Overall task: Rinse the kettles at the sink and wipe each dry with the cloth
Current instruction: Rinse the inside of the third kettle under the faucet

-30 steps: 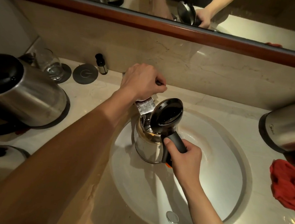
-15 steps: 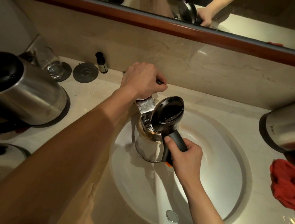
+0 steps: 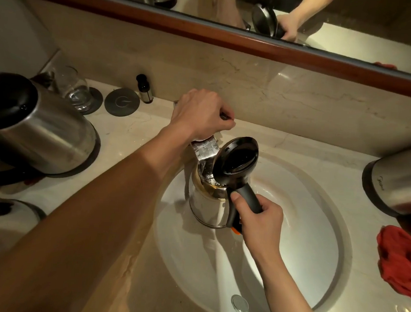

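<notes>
Steel kettle (image 3: 206, 205) upright over the white oval sink basin (image 3: 316, 238), its mouth right under the flat chrome faucet spout (image 3: 205, 149); hinged round lid (image 3: 236, 162) stands open, dark and glossy inside; body polished, with brownish staining near the rim. Right hand (image 3: 259, 221) wraps its fingers round the kettle's matte black handle, thumb pressed on top; an orange patch shows at the handle's foot. Left hand (image 3: 200, 117) curled over the faucet lever at the back of the basin, fingers closed on it; whether water runs, cannot tell. Round metal drain plug (image 3: 239, 303) in the near part of the bowl.

Counter (image 3: 132, 130) is pale veined marble, smooth. On its left, a brushed-steel kettle (image 3: 41, 130) with a black rim, and another steel kettle (image 3: 2, 226) nearer the camera, partly cut off. At the right edge, a further steel kettle (image 3: 399, 181); crumpled red cloth (image 3: 400, 260) just beside it. At the back left: clear glass (image 3: 73, 87) on a dark coaster, a grey round disc (image 3: 122, 102), a small dark bottle (image 3: 144, 89). Wood-framed mirror (image 3: 209, 35) above.
</notes>
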### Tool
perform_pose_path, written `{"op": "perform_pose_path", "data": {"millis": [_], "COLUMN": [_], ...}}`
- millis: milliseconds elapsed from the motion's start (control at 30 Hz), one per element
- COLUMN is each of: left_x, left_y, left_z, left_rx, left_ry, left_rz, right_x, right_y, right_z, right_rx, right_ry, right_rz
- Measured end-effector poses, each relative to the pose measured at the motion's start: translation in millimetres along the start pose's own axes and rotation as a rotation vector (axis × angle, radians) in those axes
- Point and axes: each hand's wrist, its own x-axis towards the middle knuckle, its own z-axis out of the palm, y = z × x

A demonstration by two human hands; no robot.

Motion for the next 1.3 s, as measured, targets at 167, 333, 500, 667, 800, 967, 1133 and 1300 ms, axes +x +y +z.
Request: {"op": "perform_pose_path", "data": {"millis": [167,333,500,667,800,967,1133,1300], "left_x": [-0.1,-0.2,0.3,-0.1,-0.2,-0.5,-0.9,-1.3], "left_y": [-0.6,-0.6,-0.5,0.1,-0.1,-0.1,0.1,1.1], "left_z": [1.3,1.5,2.3,0.9,0.9,0.8,0.9,-1.5], "left_rx": [0.001,0.001,0.007,0.009,0.015,0.008,0.005,0.006], "left_ry": [0.000,-0.002,0.005,0.006,0.004,0.003,-0.009,-0.014], "left_rz": [-0.012,-0.010,-0.006,-0.004,-0.007,-0.004,-0.023,-0.014], "right_x": [0.7,1.3,1.5,1.8,4.2,3.3,5.2,4.3], "right_y": [1.9,3.6,5.7,7.4,8.6,7.7,9.8,9.3], "right_z": [0.4,0.5,1.2,0.7,0.5,0.7,0.6,0.6], "right_rx": [0.014,0.007,0.002,0.031,0.020,0.016,0.003,0.016], "right_ry": [0.005,0.022,0.023,0.017,0.009,0.014,0.021,0.020], "right_rz": [0.006,-0.002,-0.011,0.022,0.027,0.018,0.006,-0.010]}}
